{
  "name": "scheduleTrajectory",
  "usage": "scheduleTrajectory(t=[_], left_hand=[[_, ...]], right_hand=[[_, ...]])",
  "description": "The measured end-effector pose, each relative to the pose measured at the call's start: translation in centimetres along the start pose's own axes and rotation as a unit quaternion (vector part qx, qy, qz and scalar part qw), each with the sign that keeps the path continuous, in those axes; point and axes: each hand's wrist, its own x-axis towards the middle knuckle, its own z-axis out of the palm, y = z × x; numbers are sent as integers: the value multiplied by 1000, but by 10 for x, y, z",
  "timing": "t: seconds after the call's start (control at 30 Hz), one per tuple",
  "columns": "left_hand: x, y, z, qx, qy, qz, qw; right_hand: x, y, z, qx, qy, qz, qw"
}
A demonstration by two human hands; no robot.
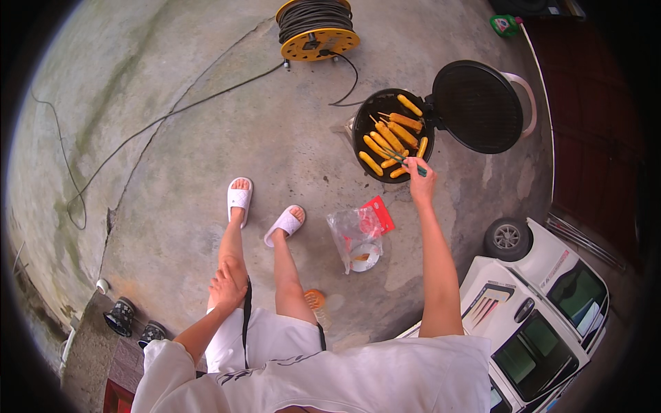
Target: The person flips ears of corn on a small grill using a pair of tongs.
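Note:
My right hand (pixel 421 173) is closed around a pair of green chopsticks (pixel 397 156), whose tips are among the sausages in a round black electric griddle (pixel 367 100). Several browned sausages (pixel 372 163) lie in the pan, and a few thicker ones (pixel 405 122) are on wooden sticks. The griddle's ridged lid (pixel 477 107) is folded back to the right, with a pale handle. My left hand (pixel 227 287) rests on my knee with the fingers spread and holds nothing.
A clear plastic bag (pixel 347 232) with a red header and a white plate (pixel 365 262) lie on the concrete floor. Beyond stands a yellow cable reel (pixel 320 44), its cord crossing the floor. A white vehicle (pixel 521 289) is at the right, patterned boots (pixel 121 316) at the lower left.

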Motion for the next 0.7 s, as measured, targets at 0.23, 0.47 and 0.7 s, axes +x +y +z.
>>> scheduleTrajectory(t=[0.23, 0.47, 0.7], left_hand=[[0, -1, 1, 1, 11, 11, 1000], [-2, 1, -2, 0, 4, 4, 1000], [0, 0, 3, 2, 11, 13, 1000]], right_hand=[[-2, 12, 11, -48, -21, -32, 998], [-4, 20, 19, -72, 17, -40, 996], [-10, 18, 13, -88, 27, -64, 994]])
